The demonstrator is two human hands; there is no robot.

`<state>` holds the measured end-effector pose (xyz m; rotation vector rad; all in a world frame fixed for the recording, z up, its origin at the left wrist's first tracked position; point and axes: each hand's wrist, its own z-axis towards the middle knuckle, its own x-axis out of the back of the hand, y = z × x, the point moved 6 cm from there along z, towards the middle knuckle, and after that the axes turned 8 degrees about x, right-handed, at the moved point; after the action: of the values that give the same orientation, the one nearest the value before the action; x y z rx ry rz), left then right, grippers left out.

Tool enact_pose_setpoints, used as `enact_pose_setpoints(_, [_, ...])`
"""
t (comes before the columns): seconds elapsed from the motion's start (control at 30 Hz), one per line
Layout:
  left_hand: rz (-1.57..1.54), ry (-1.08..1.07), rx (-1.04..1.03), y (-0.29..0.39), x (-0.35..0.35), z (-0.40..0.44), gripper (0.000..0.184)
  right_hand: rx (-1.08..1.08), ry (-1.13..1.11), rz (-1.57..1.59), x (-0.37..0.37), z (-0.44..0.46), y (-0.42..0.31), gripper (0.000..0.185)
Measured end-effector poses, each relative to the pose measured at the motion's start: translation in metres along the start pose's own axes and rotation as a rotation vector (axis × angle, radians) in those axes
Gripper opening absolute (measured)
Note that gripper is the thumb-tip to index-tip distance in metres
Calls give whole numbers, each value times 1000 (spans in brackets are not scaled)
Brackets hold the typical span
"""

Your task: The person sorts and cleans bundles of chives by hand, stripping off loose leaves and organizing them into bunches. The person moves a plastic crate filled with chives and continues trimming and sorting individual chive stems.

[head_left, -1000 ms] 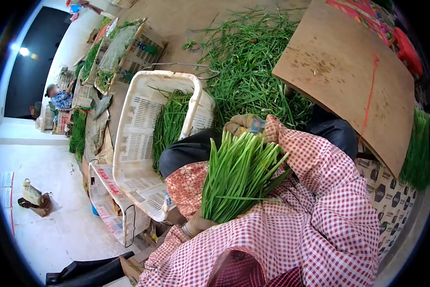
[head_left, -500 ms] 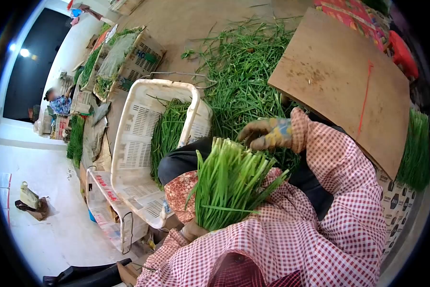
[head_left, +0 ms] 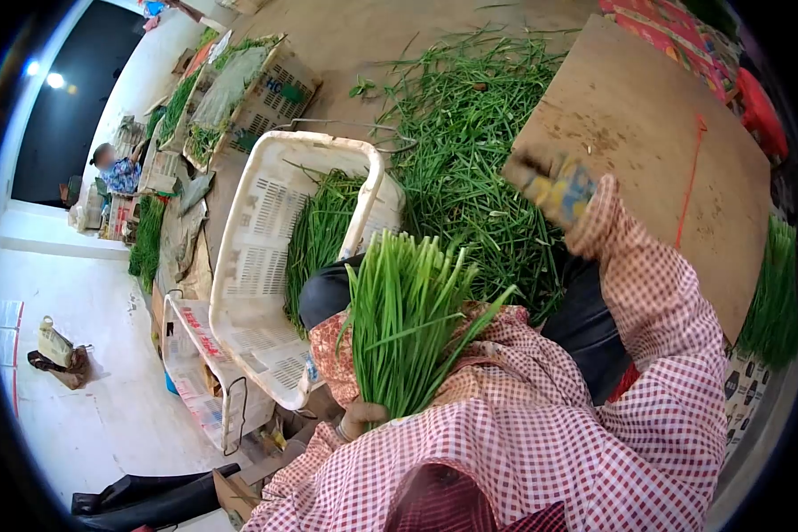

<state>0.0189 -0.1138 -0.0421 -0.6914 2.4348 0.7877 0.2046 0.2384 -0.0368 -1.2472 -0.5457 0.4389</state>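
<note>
- The bunch of green stems point(head_left: 408, 328) is in front of the checked clothing point(head_left: 585, 461), pale ends toward 12 o'clock.
- At its 7 o'clock, the left hand point(head_left: 361, 419), gloved, has its fingers closed around the bunch's lower part.
- The step in hand appears to be one-handed holding of the bunch; working on it further would call for a steady left grip and the right hand brought alongside.
- At 1 to 2 o'clock, the right hand point(head_left: 554, 188) is well apart from the bunch, too blurred to tell how its fingers stand.
- Beyond lie loose greens point(head_left: 470, 142) at 1 o'clock, a brown board point(head_left: 638, 168) at 2, and a white basket point(head_left: 250, 257) at 10.
</note>
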Motion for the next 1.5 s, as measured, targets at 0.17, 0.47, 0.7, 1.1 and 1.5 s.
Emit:
enact_pose_setpoints(0.17, [4,-16,8,-2,1,3,53,-272,-404,-289,-69,-36,-50,44])
enact_pose_setpoints(0.47, [-25,-14,7,-2,8,1,54,-288,-51,-326,-18,4,9,31])
enact_pose_setpoints(0.7, [-31,-25,16,3,11,5,54,-138,-625,64,-73,-15,-7,67])
enact_pose_setpoints(1.1, [-58,-10,20,7,14,6,56,-131,-772,121,-124,-7,53,35])
enact_pose_setpoints(1.5, [-81,-8,25,6,16,6,57,-230,-820,-234,-80,-2,6,59])
